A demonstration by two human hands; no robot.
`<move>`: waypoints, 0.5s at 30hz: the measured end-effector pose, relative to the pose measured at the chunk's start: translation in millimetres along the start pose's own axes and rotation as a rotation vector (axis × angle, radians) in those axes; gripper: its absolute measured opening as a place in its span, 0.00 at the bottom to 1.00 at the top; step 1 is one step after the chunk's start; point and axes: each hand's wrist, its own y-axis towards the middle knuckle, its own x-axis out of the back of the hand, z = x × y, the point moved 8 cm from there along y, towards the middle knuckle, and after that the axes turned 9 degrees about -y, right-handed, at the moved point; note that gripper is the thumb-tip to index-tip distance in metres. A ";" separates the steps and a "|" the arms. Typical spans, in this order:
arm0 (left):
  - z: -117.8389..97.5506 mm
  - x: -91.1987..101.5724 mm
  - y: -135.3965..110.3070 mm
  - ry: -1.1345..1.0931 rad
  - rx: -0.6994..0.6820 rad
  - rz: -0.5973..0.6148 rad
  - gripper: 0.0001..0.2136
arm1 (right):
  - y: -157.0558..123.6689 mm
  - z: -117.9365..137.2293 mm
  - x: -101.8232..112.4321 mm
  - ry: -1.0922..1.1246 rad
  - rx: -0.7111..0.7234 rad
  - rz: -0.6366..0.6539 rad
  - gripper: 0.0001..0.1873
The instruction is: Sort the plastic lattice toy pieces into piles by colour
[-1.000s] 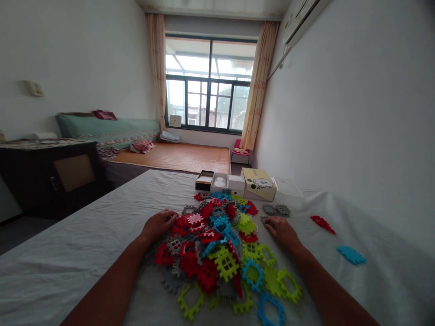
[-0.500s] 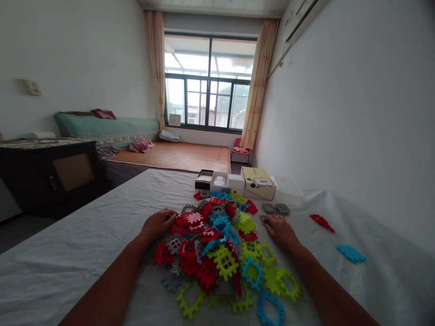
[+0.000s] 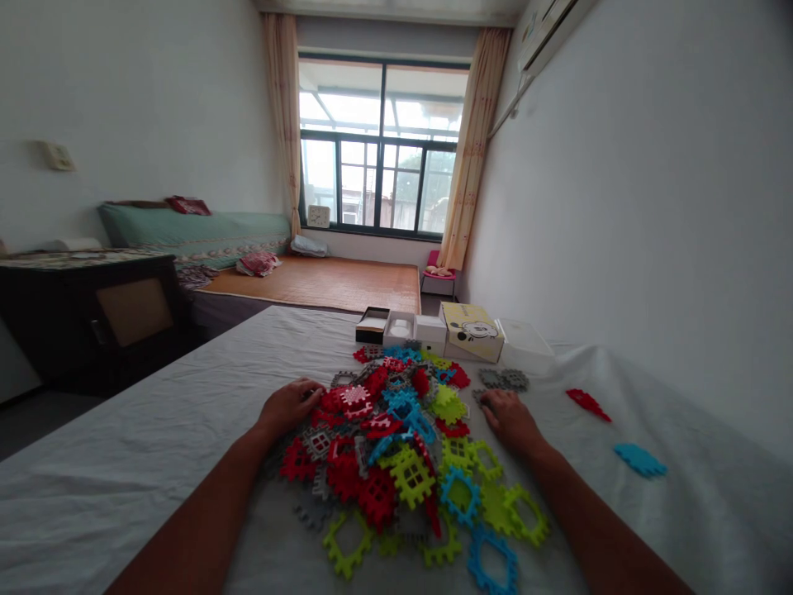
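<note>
A heap of interlocking plastic building tiles [image 3: 372, 487] in red, blue, lime green and grey lies in front of me. At its left edge rests my left hand [image 3: 292, 405], loosely curved and open, the fingertips against the outer tiles. My right hand [image 3: 509, 416] lies open on the cloth right of the heap. Its fingertips touch a small grey tile [image 3: 477, 396], partly hidden under them. Just beyond that hand are grey tiles [image 3: 513, 380]. Lime green tiles [image 3: 526, 514] and a blue frame tile [image 3: 492, 562] spread along the near right side.
Behind the heap stand a black open box [image 3: 372, 325], white boxes [image 3: 429, 330], a yellow cartoon box [image 3: 472, 333] and a clear plastic container [image 3: 526, 347]. A red tile [image 3: 587, 404] and a blue tile [image 3: 640, 460] lie apart at right on the white cloth [image 3: 154, 421].
</note>
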 end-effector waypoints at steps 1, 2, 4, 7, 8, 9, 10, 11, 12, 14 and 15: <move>-0.2 -0.1 -0.1 0.000 -0.003 0.000 0.16 | -0.1 0.3 0.0 -0.002 0.000 0.000 0.13; -0.1 -0.2 -0.2 0.001 -0.004 0.000 0.16 | -0.3 0.5 0.1 -0.005 -0.001 -0.002 0.13; 0.5 -0.9 -0.3 -0.002 -0.006 0.006 0.16 | -0.5 1.3 0.4 -0.007 0.000 -0.006 0.13; 1.6 -1.3 -0.2 -0.004 -0.009 0.004 0.16 | -0.7 2.3 0.7 -0.003 0.005 -0.014 0.13; 1.8 -1.2 -0.1 -0.003 -0.010 0.003 0.16 | -0.7 2.4 0.8 -0.003 0.008 -0.017 0.13; 1.8 -1.2 -0.1 -0.002 -0.010 0.001 0.16 | -0.7 2.4 0.9 -0.004 0.010 -0.019 0.13; 1.6 -1.0 -0.2 -0.001 -0.010 0.000 0.16 | -0.6 2.3 1.1 -0.006 0.012 -0.022 0.13; 1.2 -0.9 -0.2 -0.001 -0.010 -0.001 0.16 | -0.6 2.2 1.3 -0.009 0.014 -0.025 0.13; 0.7 -0.9 -0.4 -0.002 -0.011 0.000 0.16 | -0.5 2.1 1.4 -0.012 0.014 -0.026 0.13; -0.4 -0.4 -0.7 -0.003 -0.010 -0.001 0.16 | -0.4 2.1 1.4 -0.017 0.012 -0.024 0.13; -0.8 -0.3 -0.8 -0.003 -0.010 -0.001 0.16 | -0.4 2.2 1.3 -0.016 0.010 -0.020 0.13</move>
